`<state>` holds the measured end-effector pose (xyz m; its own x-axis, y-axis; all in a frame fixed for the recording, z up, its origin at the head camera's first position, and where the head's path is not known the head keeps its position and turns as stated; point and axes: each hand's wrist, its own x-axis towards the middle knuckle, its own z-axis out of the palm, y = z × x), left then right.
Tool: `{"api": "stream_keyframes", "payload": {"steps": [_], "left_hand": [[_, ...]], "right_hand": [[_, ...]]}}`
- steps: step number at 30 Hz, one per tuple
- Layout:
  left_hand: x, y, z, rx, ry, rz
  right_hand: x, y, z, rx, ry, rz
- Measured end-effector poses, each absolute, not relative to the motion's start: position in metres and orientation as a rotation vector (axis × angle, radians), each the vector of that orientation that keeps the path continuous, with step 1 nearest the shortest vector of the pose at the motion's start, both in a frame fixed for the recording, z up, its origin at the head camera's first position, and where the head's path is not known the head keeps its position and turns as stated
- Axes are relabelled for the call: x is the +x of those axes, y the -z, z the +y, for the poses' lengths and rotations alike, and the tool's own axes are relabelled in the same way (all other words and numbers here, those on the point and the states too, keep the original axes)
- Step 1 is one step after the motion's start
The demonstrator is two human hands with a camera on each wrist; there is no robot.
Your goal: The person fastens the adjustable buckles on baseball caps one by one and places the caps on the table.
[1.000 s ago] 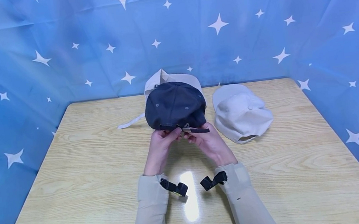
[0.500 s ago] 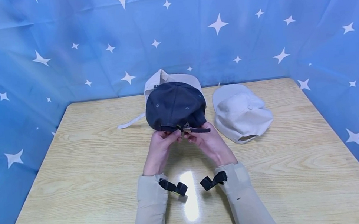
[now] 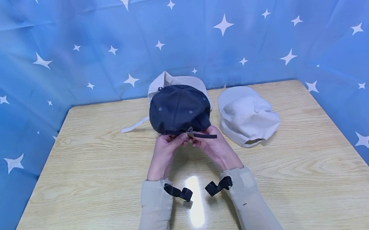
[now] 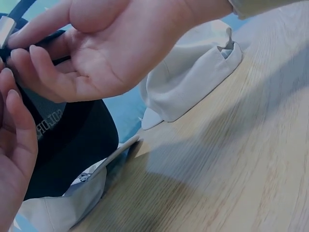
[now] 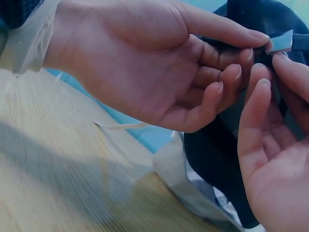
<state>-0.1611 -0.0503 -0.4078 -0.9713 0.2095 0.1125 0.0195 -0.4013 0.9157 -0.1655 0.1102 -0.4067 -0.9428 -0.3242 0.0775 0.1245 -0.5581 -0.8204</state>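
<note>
A dark navy cap (image 3: pixel 179 108) is held up in both hands, its back opening toward me. Fingers of my left hand (image 3: pixel 166 150) pinch the back strap beside a metal buckle (image 5: pixel 281 42). On the other side, my right hand (image 3: pixel 217 147) grips the strap close to that buckle, thumb against it in the right wrist view. The loose strap end (image 3: pixel 206 136) sticks out to the right over the right hand. Some fingers are hidden behind the cap's rim.
Behind the navy cap lies an off-white cap (image 3: pixel 157 85), partly hidden, its pale strap (image 3: pixel 135 125) trailing left. Another off-white cap (image 3: pixel 248 116) rests to the right. All are on a wooden table (image 3: pixel 86 188) before a blue star-printed backdrop (image 3: pixel 91 34).
The loose strap end has dipped slightly downward at the right, and the navy cap has shifted a touch. Both hands stay almost in place, and the off-white caps have not moved.
</note>
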Motion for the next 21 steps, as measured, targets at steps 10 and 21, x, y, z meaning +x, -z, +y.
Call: {"api": "stream_keyframes", "payload": {"steps": [10, 21], "left_hand": [[-0.161, 0.408, -0.047, 0.294, -2.478, 1.747], [-0.164, 0.419, -0.045, 0.408, -2.443, 1.855]], "right_hand": [[-0.166, 0.407, 0.108, -0.296, 2.532, 1.350], [-0.167, 0.411, 0.106, -0.392, 2.519, 1.414]]}}
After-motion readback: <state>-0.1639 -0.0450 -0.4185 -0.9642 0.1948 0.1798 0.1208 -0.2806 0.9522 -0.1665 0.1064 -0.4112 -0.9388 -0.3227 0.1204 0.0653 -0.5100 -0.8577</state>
